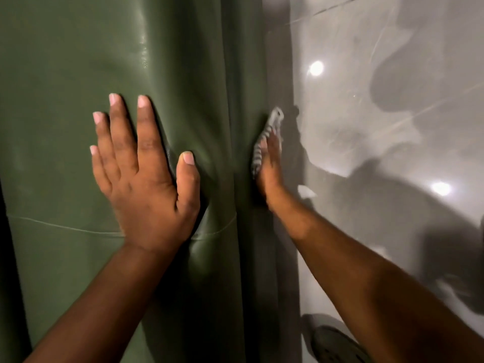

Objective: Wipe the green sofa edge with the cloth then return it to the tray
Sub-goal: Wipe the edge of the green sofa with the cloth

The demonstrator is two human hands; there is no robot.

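My right fingers lie straight and close together, pressing the striped cloth flat against the side face of the green sofa, just over its right edge. It is a press rather than a pinch: the cloth is trapped between palm and upholstery, with its grey tip poking out past my fingertips. I judge that flat hold spreads the cloth along the edge so it rubs a long strip at once. The right hand is turned edge-on to me, so I cannot tell how much cloth sits under it.

My left fingers are spread wide apart and empty. The left hand is planted palm-down on the sofa's top surface, near the same edge, denting the soft cover. I read that as a brace, steadying me and holding the cover taut while the other hand works.

Beyond the edge lies the glossy grey floor, carrying shadows and light spots, and a shoe shows at the bottom. The tray is nowhere in view, so wiping looks under way and the return is not yet done.
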